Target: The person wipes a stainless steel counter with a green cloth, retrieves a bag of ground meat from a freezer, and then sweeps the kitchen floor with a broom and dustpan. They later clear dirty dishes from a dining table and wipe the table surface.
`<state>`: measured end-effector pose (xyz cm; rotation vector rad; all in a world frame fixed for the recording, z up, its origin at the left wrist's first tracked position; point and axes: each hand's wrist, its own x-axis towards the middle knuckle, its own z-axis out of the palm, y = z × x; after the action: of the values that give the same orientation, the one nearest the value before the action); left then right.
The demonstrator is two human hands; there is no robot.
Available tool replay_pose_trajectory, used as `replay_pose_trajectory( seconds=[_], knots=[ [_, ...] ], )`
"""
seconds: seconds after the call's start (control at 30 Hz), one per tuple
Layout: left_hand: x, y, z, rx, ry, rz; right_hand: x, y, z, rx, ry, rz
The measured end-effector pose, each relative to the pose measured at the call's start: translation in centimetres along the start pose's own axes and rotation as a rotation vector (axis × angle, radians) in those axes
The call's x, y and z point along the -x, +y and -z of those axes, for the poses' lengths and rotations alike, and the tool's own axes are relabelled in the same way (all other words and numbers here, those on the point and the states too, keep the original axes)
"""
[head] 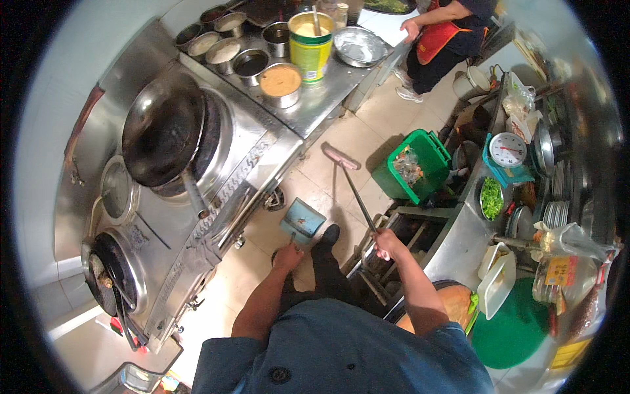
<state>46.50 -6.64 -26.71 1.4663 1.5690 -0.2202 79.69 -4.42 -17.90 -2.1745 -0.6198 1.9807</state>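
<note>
My left hand [288, 256] grips the handle of a blue dustpan [303, 216], held low over the tiled floor with a few bits of debris in its pan. In my right hand [387, 244] is the dark handle of a broom [358, 194]. The broom's pinkish head [340, 156] points away from me, beyond the dustpan and apart from it. I cannot tell whether the head touches the floor. My dark shoe [330, 235] is just right of the dustpan.
A green bin [412, 166] holding rubbish stands right of the broom. On the left runs a steel stove [162, 241] with a large wok [162, 133]. Seasoning pots [280, 81] line the far counter. Another person [445, 34] stands at far right. A steel counter [455, 241] borders my right.
</note>
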Motion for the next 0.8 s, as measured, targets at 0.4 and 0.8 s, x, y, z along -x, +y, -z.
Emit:
replay_pose_trajectory(
  seconds=[0.4,0.8],
  knots=[
    [6.5,-10.2,3.0,0.116,0.072,0.054,6.9,2.5,-9.0,0.516,0.077,0.078],
    [7.7,-13.7,2.6,0.151,0.23,-0.033,4.6,2.3,-9.2,1.355,0.17,0.06]
  ],
)
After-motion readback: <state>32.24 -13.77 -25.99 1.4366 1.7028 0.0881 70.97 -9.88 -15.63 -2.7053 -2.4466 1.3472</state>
